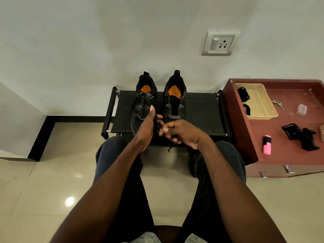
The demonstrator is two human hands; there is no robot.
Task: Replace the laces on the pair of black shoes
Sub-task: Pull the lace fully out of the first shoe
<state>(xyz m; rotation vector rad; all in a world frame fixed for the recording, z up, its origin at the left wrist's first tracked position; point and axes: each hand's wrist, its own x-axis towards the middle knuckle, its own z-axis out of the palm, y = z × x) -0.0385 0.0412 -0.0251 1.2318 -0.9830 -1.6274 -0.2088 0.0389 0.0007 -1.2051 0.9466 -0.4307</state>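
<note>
Two black shoes with orange insoles stand on a low black rack [201, 113], toes toward me. The left shoe [142, 100] still has a black lace threaded through it. The right shoe [175, 100] shows bare eyelets and an open tongue. In front of the shoes, my left hand [149, 127] and my right hand [182, 132] meet, both closed on a bunched black lace [157, 124]. One end of that lace dangles below my right hand. More black laces [243, 94] lie in a cream tray [263, 102] on the right.
A maroon cabinet top [287, 128] at the right carries the tray, keys [277, 103], a small clear packet [301, 109], a pink marker [267, 144] and a black phone holder [301, 135]. A wall socket [220, 42] sits above. My knees are under my arms, over a tiled floor.
</note>
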